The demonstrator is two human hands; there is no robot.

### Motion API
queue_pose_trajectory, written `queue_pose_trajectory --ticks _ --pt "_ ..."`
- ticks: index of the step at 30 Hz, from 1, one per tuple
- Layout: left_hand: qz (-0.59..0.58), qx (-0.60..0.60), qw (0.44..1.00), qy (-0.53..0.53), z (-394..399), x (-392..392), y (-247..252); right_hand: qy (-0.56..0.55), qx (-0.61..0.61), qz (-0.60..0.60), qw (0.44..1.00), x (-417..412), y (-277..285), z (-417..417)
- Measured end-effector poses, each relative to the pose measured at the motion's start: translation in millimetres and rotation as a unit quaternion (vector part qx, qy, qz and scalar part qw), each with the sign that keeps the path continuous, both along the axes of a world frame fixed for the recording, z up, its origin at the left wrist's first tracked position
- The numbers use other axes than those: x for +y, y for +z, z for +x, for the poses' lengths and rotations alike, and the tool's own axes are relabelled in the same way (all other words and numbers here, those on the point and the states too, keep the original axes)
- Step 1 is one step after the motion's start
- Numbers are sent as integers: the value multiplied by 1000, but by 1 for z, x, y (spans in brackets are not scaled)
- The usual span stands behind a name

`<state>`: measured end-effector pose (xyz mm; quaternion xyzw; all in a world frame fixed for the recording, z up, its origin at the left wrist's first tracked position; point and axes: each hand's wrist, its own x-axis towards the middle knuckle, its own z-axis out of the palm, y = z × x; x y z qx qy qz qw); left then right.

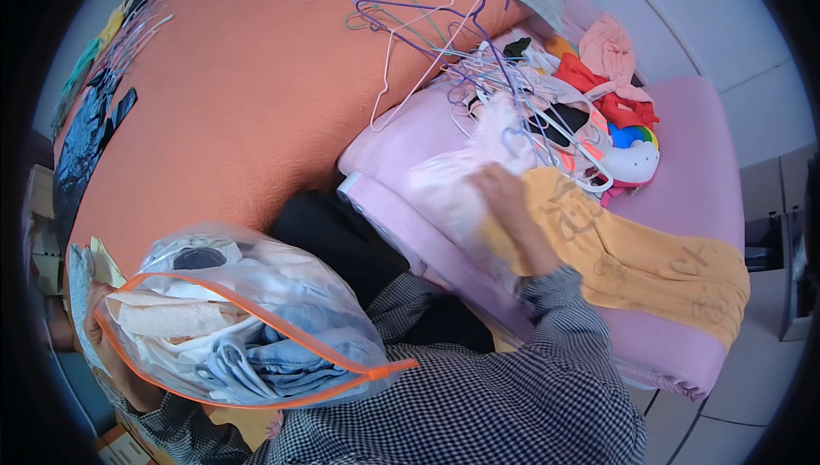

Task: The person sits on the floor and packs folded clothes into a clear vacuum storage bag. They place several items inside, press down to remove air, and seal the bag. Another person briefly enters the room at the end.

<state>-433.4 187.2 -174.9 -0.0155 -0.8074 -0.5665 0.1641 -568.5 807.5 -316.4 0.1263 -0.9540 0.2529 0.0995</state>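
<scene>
At the lower left, my left hand (99, 318) grips the rim of a clear plastic storage bag (320, 285) edged with an orange zipper (275, 327). The bag's mouth gapes towards me. Folded blue denim clothing (295, 362) and white and cream clothes (166, 314) fill it. Over the pink seat, my right hand (503, 193) has its fingers closed on a white garment (448, 177), which is blurred by motion. Beneath that forearm, a yellow blanket-like cloth (640, 253) with printed drawings lies across the seat.
An orange quilted bed (211, 100) spreads ahead, with loose hangers (435, 48) at its right edge. The pink padded seat (692, 138) bears tangled hangers, a red cloth (621, 109) and a white rounded object (634, 164). Dark clothing (90, 151) lies along the bed's left side.
</scene>
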Motion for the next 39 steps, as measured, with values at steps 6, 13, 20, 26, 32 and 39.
queue_pose_trajectory --ticks 6,13,20,26,32,39 --pt "-14 21 999 26 -1 -2 -6 103 248 104 958 -85 -48 -65" --pt "-63 -18 998 25 13 -3 13 133 -187 341 912 -39 -60 0" --pt "-69 -11 997 36 15 -4 10 91 90 91 988 -36 -71 1" --pt "14 41 992 122 -9 15 -15 71 170 136 973 -64 -134 -41" --pt "-3 -36 999 2 7 -54 -21 12 3 39 999 -85 -88 -53" --pt "-17 -63 998 -22 -3 -34 -5 -60 209 85 972 -20 -5 -38"
